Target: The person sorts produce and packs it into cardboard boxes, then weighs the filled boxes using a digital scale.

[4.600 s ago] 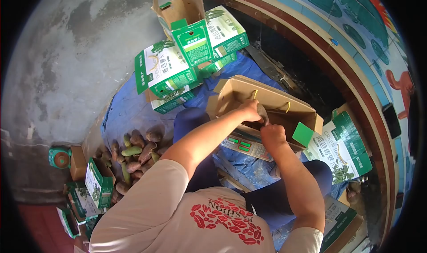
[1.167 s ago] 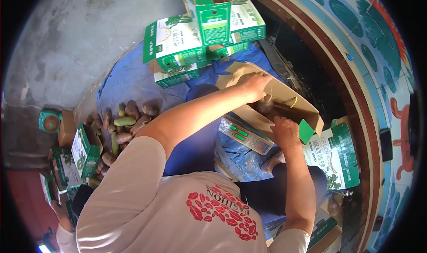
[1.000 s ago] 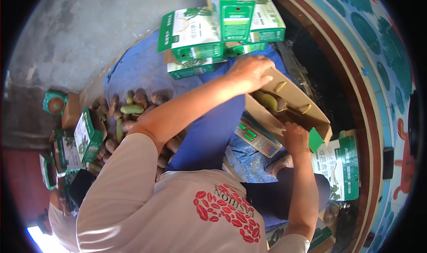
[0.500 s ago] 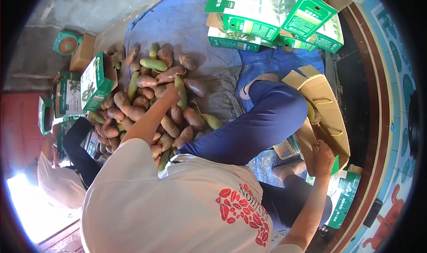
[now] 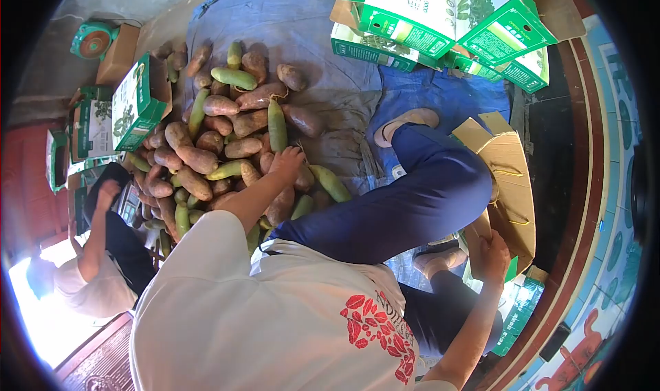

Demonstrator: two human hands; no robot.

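My left hand (image 5: pixel 287 163) rests low on the heap, its fingers stretched over a brown root (image 5: pixel 304 178) that looks like a sweet potato. A green radish (image 5: pixel 277 125) lies just beyond those fingers, tip toward them. Around it spread several brown roots (image 5: pixel 196 159) and more green radishes (image 5: pixel 234 79). At the right, my right hand (image 5: pixel 493 256) grips the near edge of an open cardboard box (image 5: pixel 517 193), thumb and fingers closed on its wall. My raised knee hides much of the box's inside.
Green-and-white printed boxes (image 5: pixel 430 21) are stacked at the back right. Another such box (image 5: pixel 141 109) stands left of the heap, near a green round device (image 5: pixel 93 41). A blue tarp (image 5: pixel 289 19) lies underneath. Another person (image 5: pixel 96 270) sits at the far left.
My left hand has moved down and right across the heap, off the area beside the upright green radish. My right hand keeps its hold on the box. The other person's arm has risen.
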